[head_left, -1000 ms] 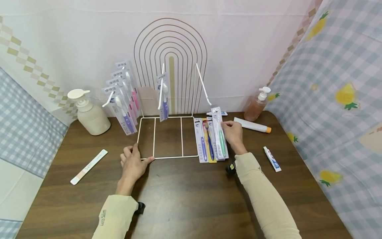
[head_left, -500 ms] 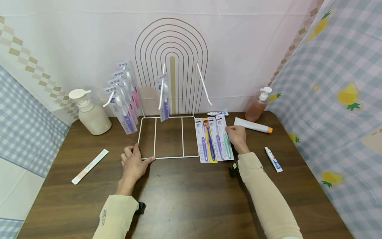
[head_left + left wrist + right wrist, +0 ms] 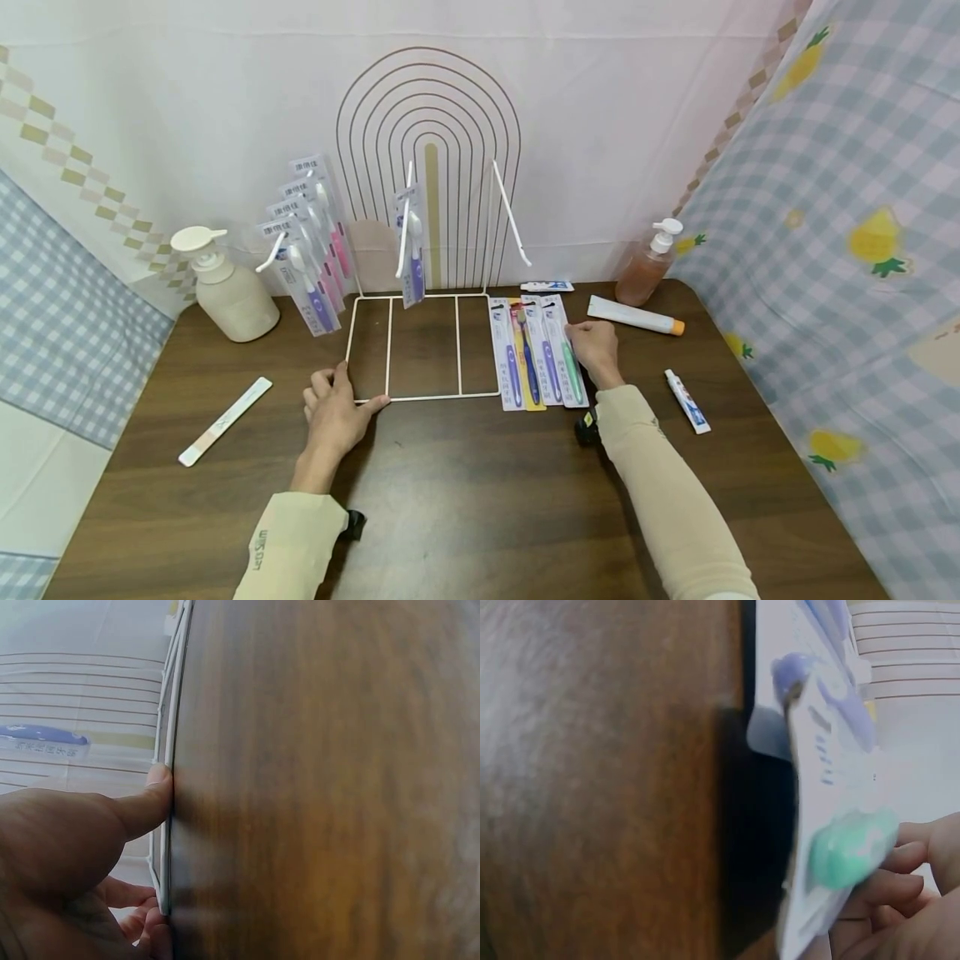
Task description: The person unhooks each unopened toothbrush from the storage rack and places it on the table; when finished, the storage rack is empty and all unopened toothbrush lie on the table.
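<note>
My right hand (image 3: 596, 348) pinches the right edge of a packaged green toothbrush (image 3: 572, 375). In the right wrist view the green toothbrush pack (image 3: 851, 847) is tilted, its near end raised off the wood. Beside it, to the left, lie a packaged purple toothbrush (image 3: 550, 367), a yellow pack with a blue toothbrush (image 3: 531, 371) and another purple toothbrush pack (image 3: 512, 375). At the front left corner of a white wire rack (image 3: 423, 398), my left hand (image 3: 333, 421) holds the frame, thumb along the front wire. Its curled fingers show in the left wrist view.
Several toothbrush packs (image 3: 311, 283) hang on the rack's left hook, one purple pack (image 3: 412, 258) on the middle hook. Pump bottles stand left (image 3: 234, 296) and right (image 3: 645, 271). Toothpaste tubes (image 3: 633, 315) lie on the right; a flat white strip (image 3: 225, 421) lies left.
The green toothbrush pack has come down and right from over the neighbouring purple pack to lie beside it, my right hand moving with it. My left hand stays at the rack corner.
</note>
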Tool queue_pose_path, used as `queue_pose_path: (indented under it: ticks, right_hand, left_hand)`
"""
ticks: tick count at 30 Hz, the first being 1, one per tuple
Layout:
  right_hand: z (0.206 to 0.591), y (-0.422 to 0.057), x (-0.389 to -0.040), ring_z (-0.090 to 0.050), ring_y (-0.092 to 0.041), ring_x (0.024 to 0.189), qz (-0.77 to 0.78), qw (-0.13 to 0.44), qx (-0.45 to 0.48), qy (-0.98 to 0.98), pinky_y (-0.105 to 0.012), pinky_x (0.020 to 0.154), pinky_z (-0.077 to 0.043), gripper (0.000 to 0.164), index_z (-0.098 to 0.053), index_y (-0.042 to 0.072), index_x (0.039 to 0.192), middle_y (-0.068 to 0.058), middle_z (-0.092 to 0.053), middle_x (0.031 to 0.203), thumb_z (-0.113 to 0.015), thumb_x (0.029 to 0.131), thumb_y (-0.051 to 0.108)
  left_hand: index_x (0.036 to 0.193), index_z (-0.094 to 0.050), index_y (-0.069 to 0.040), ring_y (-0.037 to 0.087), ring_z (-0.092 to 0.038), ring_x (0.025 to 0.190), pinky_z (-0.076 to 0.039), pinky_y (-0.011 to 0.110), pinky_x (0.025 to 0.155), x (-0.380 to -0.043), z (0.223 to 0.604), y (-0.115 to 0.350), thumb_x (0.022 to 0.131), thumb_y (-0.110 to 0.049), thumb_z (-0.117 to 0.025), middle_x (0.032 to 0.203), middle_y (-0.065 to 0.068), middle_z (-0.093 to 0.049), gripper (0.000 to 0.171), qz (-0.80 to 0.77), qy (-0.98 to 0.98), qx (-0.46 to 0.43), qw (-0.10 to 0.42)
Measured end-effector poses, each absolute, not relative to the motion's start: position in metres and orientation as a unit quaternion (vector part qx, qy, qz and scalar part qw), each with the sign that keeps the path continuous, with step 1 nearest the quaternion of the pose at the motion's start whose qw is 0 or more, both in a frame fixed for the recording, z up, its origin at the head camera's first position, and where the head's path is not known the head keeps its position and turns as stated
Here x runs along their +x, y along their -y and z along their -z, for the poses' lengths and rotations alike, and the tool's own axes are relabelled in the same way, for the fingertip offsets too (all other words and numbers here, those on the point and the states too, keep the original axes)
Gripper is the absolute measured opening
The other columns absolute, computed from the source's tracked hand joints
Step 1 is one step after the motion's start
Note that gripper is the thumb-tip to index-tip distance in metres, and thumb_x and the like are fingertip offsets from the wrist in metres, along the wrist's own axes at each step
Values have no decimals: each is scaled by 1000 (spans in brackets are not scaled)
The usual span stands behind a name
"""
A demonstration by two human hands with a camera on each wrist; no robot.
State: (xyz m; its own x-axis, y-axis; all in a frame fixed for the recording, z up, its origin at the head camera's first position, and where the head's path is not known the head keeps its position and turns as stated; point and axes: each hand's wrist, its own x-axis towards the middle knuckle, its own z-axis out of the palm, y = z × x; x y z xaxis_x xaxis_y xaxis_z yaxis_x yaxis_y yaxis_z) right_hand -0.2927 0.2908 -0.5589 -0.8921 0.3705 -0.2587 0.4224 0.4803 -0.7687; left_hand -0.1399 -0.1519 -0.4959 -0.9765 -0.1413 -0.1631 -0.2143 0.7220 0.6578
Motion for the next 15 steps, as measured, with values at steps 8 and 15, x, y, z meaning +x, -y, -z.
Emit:
queue_pose_path:
  ticks: [8, 15]
  right_hand:
    - [513, -262, -257, -75, -23, 85, 426, -2, 210, -880, -35, 74, -57, 36, -88, -1, 120, -20, -86, 111, -71, 110, 30]
    - [527, -267, -265, -75, -24, 77, 415, -26, 222, -882, -40, 69, -58, 33, -89, 0, 111, -17, -86, 99, -74, 108, 29]
  left_hand:
    - [174, -26, 13, 65, -25, 144, -24, 76, 124, -141, 502, 155, 104, -31, -84, 165, 41, -26, 101, -370, -924, -88, 44]
    - [174, -27, 13, 64, -24, 145, -23, 76, 125, -141, 504, 155, 103, -31, -85, 165, 41, -26, 101, -374, -922, -88, 40]
